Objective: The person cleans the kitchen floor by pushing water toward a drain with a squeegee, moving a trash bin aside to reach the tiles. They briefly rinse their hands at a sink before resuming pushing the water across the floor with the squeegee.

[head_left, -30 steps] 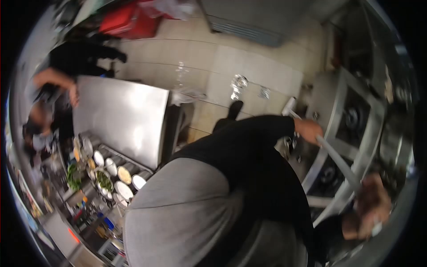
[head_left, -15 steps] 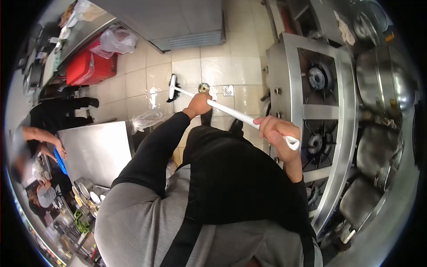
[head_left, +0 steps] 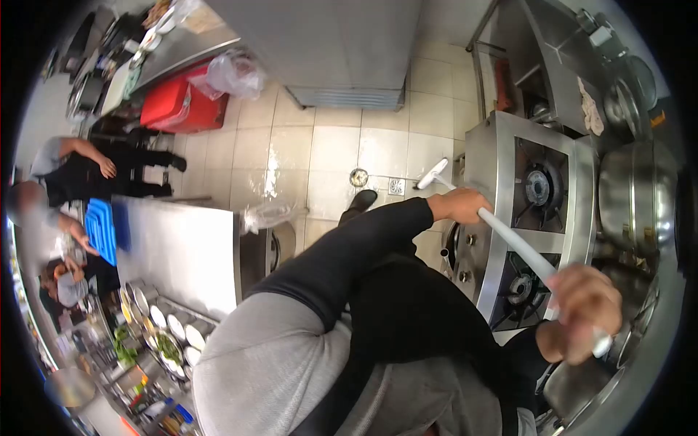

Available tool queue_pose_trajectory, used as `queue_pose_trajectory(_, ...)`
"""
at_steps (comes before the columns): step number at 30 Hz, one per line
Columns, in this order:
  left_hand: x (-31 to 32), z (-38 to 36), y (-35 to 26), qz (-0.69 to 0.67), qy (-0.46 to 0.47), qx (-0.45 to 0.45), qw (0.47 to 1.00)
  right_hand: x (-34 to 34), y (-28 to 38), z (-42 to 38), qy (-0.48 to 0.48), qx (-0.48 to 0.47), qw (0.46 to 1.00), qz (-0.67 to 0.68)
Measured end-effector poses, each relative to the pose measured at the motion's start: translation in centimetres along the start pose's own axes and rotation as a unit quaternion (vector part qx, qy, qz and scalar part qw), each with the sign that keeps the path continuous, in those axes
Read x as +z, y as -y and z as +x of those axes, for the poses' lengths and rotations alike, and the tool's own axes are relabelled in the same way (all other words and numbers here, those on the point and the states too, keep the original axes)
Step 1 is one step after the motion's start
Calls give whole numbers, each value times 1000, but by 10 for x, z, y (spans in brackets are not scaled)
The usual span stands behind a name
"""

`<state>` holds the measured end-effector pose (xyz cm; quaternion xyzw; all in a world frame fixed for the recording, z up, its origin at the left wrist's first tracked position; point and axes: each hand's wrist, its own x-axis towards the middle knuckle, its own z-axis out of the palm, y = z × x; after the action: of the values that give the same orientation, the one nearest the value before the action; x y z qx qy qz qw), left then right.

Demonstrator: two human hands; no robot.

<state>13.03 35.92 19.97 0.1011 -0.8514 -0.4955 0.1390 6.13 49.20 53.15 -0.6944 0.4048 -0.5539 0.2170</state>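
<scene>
A white long-handled floor squeegee [head_left: 520, 247] slants across the front of the stove. My left hand [head_left: 462, 206] is closed around its lower shaft, a short way above the head. Higher up, near the handle's end, my right hand [head_left: 585, 309] is wrapped around it over the stove's near burner, smeared by motion. The squeegee's white head [head_left: 434, 173] is low by the stove's foot, right of a square floor grate [head_left: 396, 187]. A round drain opening [head_left: 358, 177] lies left of that grate. The tiled floor [head_left: 334, 149] shines wet.
The gas stove [head_left: 538, 182] borders my right, with large metal pots [head_left: 636, 196] beyond it. A steel counter [head_left: 178, 247] stands left. Farther left, a person [head_left: 80, 167] holds blue trays [head_left: 100, 229]. A red bin [head_left: 185, 102] and steel cabinet [head_left: 349, 51] stand ahead.
The squeegee head has swung right, past the drain to the stove's foot. Both hands moved right with the handle, and my view shifted. The person at left now holds the blue trays raised.
</scene>
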Motion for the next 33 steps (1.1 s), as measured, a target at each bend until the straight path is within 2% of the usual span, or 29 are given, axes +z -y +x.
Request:
queue_pose_trajectory(1, -4, 13, 18, -12, -31, 3, 999, 17, -14, 8, -21, 55, 997, 53)
queue_pose_trajectory(2, -12, 22, 40, -23, -59, 4, 998, 20, -27, 11, -57, 78, 994, 52)
queue_pose_trajectory(3, -28, 27, 66, -14, -45, 10, 999, 23, -44, 16, -93, 95, 990, 56)
queue_pose_trajectory(5, -44, 25, 110, 62, -35, -32, 997, 26, -80, 12, -138, 122, 979, 84)
queue_pose_trajectory(6, -59, 8, 126, 51, -68, -6, 996, 28, -94, 9, -167, 147, 969, 106)
queue_pose_trajectory(9, -99, -60, 187, 83, -23, -26, 996, 77, -117, 6, -206, 205, 948, 131)
queue_pose_trajectory(12, -156, -121, 176, 113, 34, -94, 989, 107, -114, 13, -162, 243, 948, 127)
queue_pose_trajectory(15, -170, -118, 142, 96, 105, -115, 983, 98, -84, 23, -233, 235, 933, 139)
queue_pose_trajectory(16, -167, -105, 121, 80, 137, -148, 976, 83, -68, 23, -247, 221, 928, 170)
queue_pose_trajectory(17, -151, -93, 118, 63, 158, -76, 983, 72, -60, 15, -271, 119, 937, 186)
queue_pose_trajectory(18, -152, -72, 78, 30, 165, -21, 986, 46, -53, 14, -178, 43, 960, 213)
queue_pose_trajectory(20, -135, -30, 42, -30, 202, 25, 979, 8, -24, 27, -31, 2, 971, 238)
queue_pose_trajectory(23, -139, 33, 27, 5, 215, 75, 974, 10, -16, 53, -52, -42, 985, 160)
queue_pose_trajectory(24, -144, 58, 37, -2, 191, 125, 974, 17, -22, 58, -84, -25, 988, 124)
queue_pose_trajectory(26, -175, 102, 60, 29, 139, 151, 978, 51, -36, 37, -231, 156, 958, 66)
queue_pose_trajectory(27, -185, 122, 91, 0, 113, 140, 984, 66, -78, 32, -299, 168, 937, -60)
queue_pose_trajectory(28, -201, 144, 115, -7, 90, 133, 987, 79, -126, 30, -367, 176, 894, -188)
queue_pose_trajectory(29, -216, 163, 148, 37, 60, 105, 992, 88, -168, 35, -431, 183, 826, -314)
queue_pose_trajectory(30, -226, 181, 185, 48, 27, 16, 998, 93, -206, 55, -391, 231, 855, -251)
queue_pose_trajectory(31, -239, 194, 222, 40, -12, 5, 999, 100, -258, 65, -430, 248, 858, -130)
queue_pose_trajectory(32, -249, 201, 251, 44, -57, 15, 997, 110, -318, 75, -462, 229, 849, -111)
queue_pose_trajectory(33, -255, 210, 301, 62, -20, 48, 997, 129, -384, 72, -477, 241, 840, -95)
